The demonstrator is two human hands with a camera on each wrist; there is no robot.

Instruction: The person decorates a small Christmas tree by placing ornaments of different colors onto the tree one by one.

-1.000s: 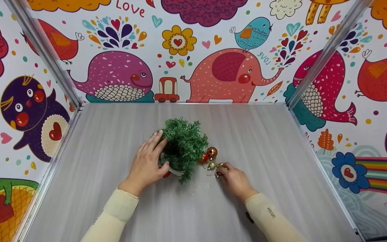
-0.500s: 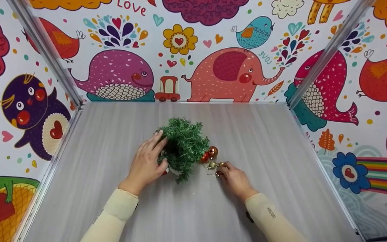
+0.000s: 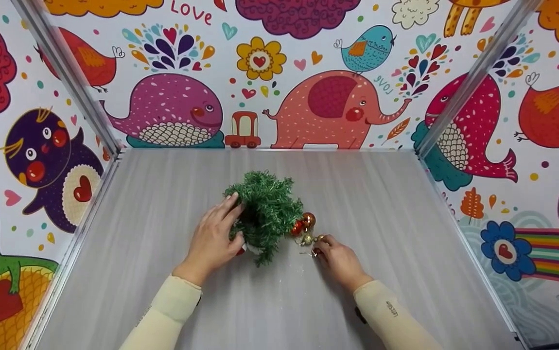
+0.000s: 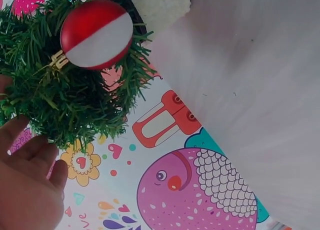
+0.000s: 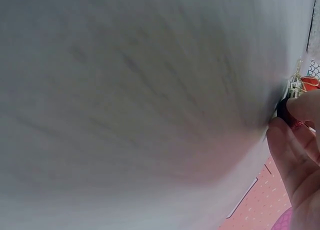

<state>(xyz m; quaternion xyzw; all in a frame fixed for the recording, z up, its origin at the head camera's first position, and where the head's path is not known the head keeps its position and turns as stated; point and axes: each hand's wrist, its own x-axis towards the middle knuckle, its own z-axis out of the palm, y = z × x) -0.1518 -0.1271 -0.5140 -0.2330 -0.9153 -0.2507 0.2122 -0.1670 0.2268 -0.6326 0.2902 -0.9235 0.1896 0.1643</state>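
A small green artificial Christmas tree [image 3: 270, 204] stands mid-table, seen from above. My left hand [image 3: 214, 236] lies along its left side, with fairly straight fingers touching the branches and the thumb apart. A red-and-white bauble [image 4: 97, 35] hangs on the tree by a gold cap in the left wrist view. Right of the tree, my right hand [image 3: 340, 260] pinches a dark red bauble [image 5: 284, 112] with a gold cap between thumb and fingers, low at the table; the fingers partly hide it. Touching distance away lie an orange bauble [image 3: 308, 220], a red one [image 3: 297, 227] and small gold ones [image 3: 306, 239].
The grey wood-grain table [image 3: 163, 184] is walled by panels with cartoon animals [image 3: 328, 109] and metal corner posts [image 3: 70, 73]. Tiny glitter specks lie on the tabletop. A white fluffy tree base [image 4: 162, 7] shows in the left wrist view.
The tree top has shifted slightly right, and the left fingers have slid a little toward the near side. My right hand has stayed in place with the dark red bauble.
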